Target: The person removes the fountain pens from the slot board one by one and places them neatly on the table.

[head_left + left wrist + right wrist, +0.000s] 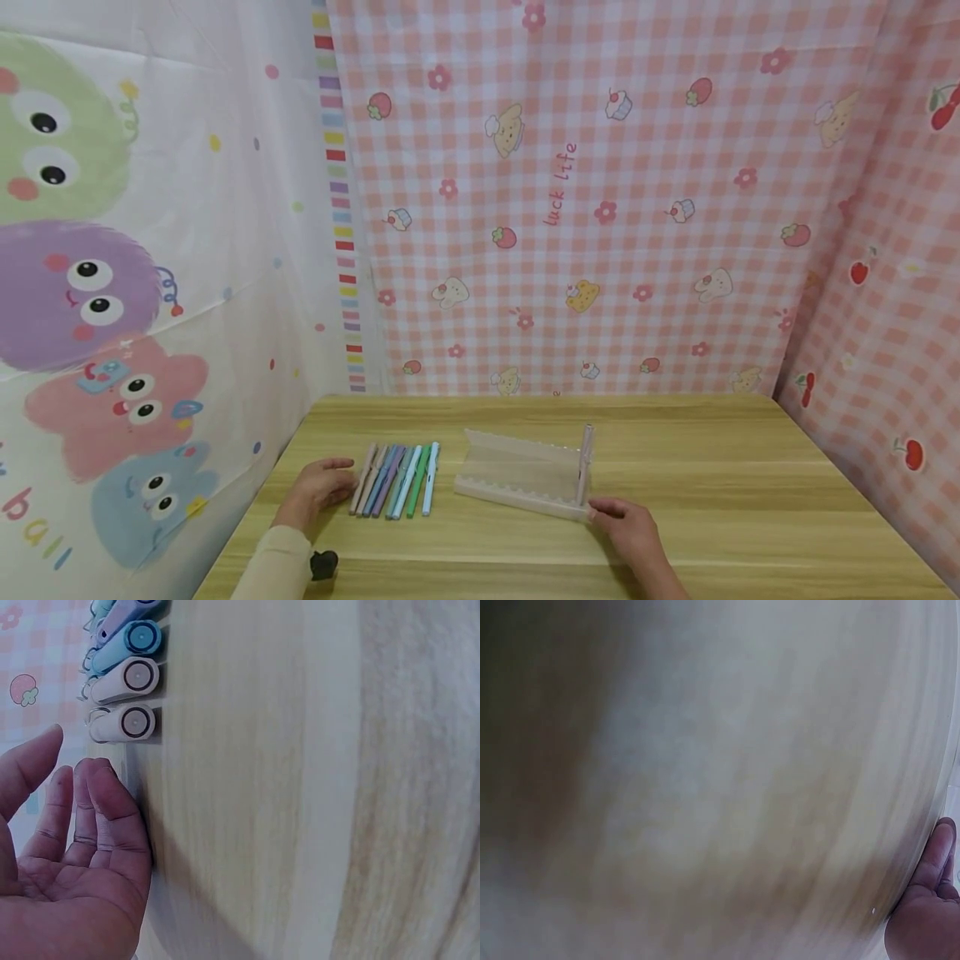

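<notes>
A row of several capped pens (412, 483) in beige, blue, purple, green and pale blue lies on the wooden table. My left hand (321, 490) rests on its edge at the left end of the row, fingers loosely bent and holding nothing. The left wrist view shows that hand (82, 862) just short of the nearest beige pen (124, 724). To the right stands a translucent pen rack (517, 471) with notched edges. One pinkish pen (584, 467) leans upright at its right end. My right hand (626, 529) touches the rack's front right corner with nearly straight fingers.
A small black object (324, 565) is beside the left sleeve at the front. The wooden table (735, 500) reaches back to a pink checked curtain (585, 250). A white cartoon cloth (247, 250) hangs at the left.
</notes>
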`<state>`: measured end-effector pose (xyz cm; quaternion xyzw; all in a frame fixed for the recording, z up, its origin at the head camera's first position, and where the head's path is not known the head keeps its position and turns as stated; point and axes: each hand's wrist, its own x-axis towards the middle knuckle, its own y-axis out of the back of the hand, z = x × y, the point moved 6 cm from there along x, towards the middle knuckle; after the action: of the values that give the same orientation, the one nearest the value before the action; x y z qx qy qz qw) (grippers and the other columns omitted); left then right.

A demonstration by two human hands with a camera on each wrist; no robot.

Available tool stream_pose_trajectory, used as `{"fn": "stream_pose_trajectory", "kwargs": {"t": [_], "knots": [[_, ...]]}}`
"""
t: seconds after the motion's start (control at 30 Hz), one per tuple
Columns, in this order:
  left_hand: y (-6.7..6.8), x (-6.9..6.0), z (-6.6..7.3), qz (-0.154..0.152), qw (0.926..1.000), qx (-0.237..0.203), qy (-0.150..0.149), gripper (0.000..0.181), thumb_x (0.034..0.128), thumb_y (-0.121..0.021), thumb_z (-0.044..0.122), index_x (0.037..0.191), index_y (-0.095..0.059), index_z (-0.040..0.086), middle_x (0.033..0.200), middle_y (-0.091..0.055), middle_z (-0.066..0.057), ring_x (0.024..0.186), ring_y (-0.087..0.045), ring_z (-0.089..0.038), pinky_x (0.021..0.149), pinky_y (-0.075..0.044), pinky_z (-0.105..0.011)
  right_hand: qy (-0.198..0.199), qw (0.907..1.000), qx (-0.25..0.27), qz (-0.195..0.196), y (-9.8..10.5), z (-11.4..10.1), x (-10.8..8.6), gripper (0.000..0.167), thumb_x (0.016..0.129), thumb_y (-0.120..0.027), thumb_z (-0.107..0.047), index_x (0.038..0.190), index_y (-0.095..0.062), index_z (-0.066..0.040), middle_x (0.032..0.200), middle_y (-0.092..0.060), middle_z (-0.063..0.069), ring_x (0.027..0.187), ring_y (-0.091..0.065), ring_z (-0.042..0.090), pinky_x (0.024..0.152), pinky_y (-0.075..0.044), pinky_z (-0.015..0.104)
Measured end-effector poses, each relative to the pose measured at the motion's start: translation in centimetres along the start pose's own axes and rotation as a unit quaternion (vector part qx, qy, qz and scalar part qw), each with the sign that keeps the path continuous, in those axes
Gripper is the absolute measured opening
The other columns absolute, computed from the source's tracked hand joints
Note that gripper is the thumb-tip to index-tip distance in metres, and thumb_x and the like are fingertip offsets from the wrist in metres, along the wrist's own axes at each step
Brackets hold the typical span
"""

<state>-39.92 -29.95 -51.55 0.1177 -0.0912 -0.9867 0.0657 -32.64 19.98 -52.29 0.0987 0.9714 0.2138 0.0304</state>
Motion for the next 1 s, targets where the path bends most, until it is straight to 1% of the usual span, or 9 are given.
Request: {"fn": "stream_pose_trajectory", "kwargs": {"t": [0.13,0.23,0.3,0.4,0.5,0.63,0.73,0.87,1.0], "knots": [[0.0,0.2,0.2,0.0,1.0,0.001,0.002,0.054,0.0845,-0.066,-0.006,0.133,-0.047,-0.016,0.09,-0.067,-0.009,0.077,-0.061,-0.015,0.071,-0.053,-0.029,0.002,1.0,0.001,0.0,0.1,-0.1,0.0,0.016,0.089,-0.072,-0.009,0.102,-0.076,0.0,0.104,-0.072,0.014,0.103,-0.061,0.031,0.083,-0.049,0.04],[-0.1,0.3,0.4,-0.005,1.0,-0.007,-0.001,0.054,0.0842,-0.067,-0.006,0.134,-0.047,-0.016,0.088,-0.067,-0.008,0.077,-0.062,-0.015,0.072,-0.054,-0.03,0.004,1.0,0.003,0.0,0.1,-0.1,-0.1,0.016,0.089,-0.072,-0.008,0.102,-0.076,0.001,0.103,-0.072,0.015,0.102,-0.061,0.03,0.083,-0.048,0.039],[-0.2,0.2,0.8,-0.015,0.9998,-0.005,-0.008,0.054,0.086,-0.065,-0.005,0.135,-0.045,-0.017,0.09,-0.066,-0.008,0.078,-0.062,-0.016,0.073,-0.054,-0.03,0.007,1.0,0.007,0.001,0.1,-0.1,-0.1,0.016,0.089,-0.072,-0.008,0.101,-0.076,0.001,0.103,-0.073,0.014,0.101,-0.062,0.029,0.082,-0.049,0.038],[-0.3,0.0,1.2,-0.02,0.9997,-0.001,-0.016,0.052,0.0896,-0.064,-0.002,0.136,-0.046,-0.016,0.094,-0.066,-0.011,0.08,-0.062,-0.017,0.074,-0.054,-0.031,0.012,0.9999,0.008,-0.001,0.0,-0.2,-0.2,0.016,0.088,-0.072,-0.008,0.101,-0.076,0.001,0.102,-0.073,0.014,0.099,-0.062,0.027,0.081,-0.049,0.035],[-0.6,-0.3,1.8,-0.029,0.9993,0.001,-0.026,0.049,0.0926,-0.063,-0.001,0.136,-0.046,-0.016,0.103,-0.066,-0.017,0.084,-0.061,-0.019,0.076,-0.053,-0.032,0.015,0.9998,0.009,-0.001,-0.2,-0.3,-0.2,0.017,0.088,-0.073,-0.009,0.101,-0.076,0.001,0.102,-0.073,0.014,0.099,-0.062,0.027,0.081,-0.049,0.035],[-1.4,-0.4,2.6,-0.044,0.9982,-0.004,-0.04,0.048,0.0941,-0.061,-0.001,0.136,-0.045,-0.016,0.116,-0.062,-0.026,0.092,-0.063,-0.022,0.082,-0.053,-0.033,0.017,0.9998,0.004,0.004,-0.1,-0.3,-0.2,0.017,0.087,-0.073,-0.009,0.101,-0.076,0.0,0.102,-0.073,0.015,0.1,-0.063,0.028,0.081,-0.049,0.035],[-2.1,-0.3,3.0,-0.045,0.998,-0.002,-0.043,0.048,0.0934,-0.062,-0.002,0.137,-0.046,-0.015,0.122,-0.06,-0.029,0.098,-0.062,-0.025,0.086,-0.053,-0.035,0.02,0.9998,-0.001,0.006,0.0,-0.2,-0.1,0.016,0.088,-0.073,-0.009,0.1,-0.076,0.0,0.102,-0.073,0.015,0.1,-0.063,0.028,0.081,-0.049,0.035],[-3.0,-0.4,3.6,-0.047,0.998,0.008,-0.04,0.049,0.0925,-0.064,0.0,0.136,-0.048,-0.013,0.124,-0.06,-0.027,0.104,-0.061,-0.028,0.092,-0.051,-0.041,0.019,0.9998,-0.001,0.006,0.1,-0.2,-0.2,0.016,0.087,-0.073,-0.009,0.1,-0.076,0.0,0.102,-0.073,0.014,0.1,-0.063,0.028,0.082,-0.048,0.035],[-4.0,-0.7,4.3,-0.058,0.9968,0.017,-0.052,0.049,0.0922,-0.064,0.0,0.135,-0.048,-0.015,0.121,-0.062,-0.026,0.104,-0.062,-0.028,0.094,-0.05,-0.044,0.019,0.9998,-0.001,0.004,0.2,-0.4,-0.2,0.017,0.087,-0.073,-0.009,0.1,-0.076,0.0,0.103,-0.073,0.015,0.101,-0.062,0.029,0.083,-0.048,0.037]]}}
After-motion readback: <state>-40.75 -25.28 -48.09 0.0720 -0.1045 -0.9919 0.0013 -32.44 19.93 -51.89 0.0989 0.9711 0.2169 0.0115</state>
